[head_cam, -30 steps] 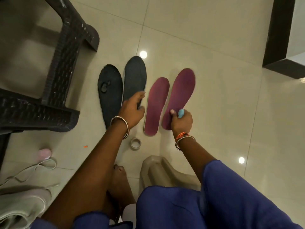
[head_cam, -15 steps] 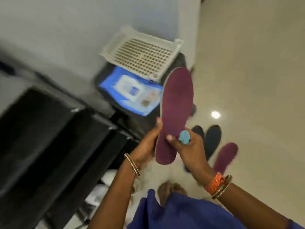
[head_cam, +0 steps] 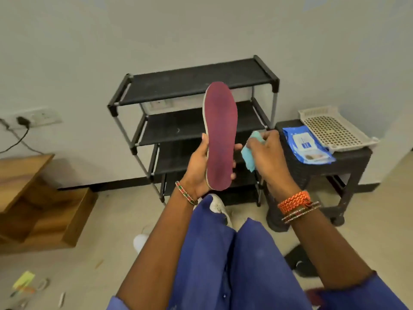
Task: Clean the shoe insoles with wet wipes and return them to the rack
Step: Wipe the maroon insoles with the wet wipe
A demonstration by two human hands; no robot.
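A maroon insole (head_cam: 220, 133) stands upright in front of me, toe end up. My left hand (head_cam: 200, 170) grips its lower half from behind, fingertips curled round its right edge. My right hand (head_cam: 267, 155) pinches a light blue wet wipe (head_cam: 248, 155) just right of the insole, apart from it. Behind both stands the black shoe rack (head_cam: 192, 85) with several bare shelves. The other insoles are out of view.
A blue wet wipe pack (head_cam: 307, 145) and a white perforated tray (head_cam: 333, 128) lie on a black wicker stool (head_cam: 348, 162) right of the rack. A wooden step unit (head_cam: 33, 198) stands at left. A white shoe (head_cam: 219, 209) lies by my knees; small litter dots the floor at lower left.
The insole came up off the floor and passed into my left hand. My view swung from the floor up to the rack. My right hand let go of the insole and moved right with the wipe.
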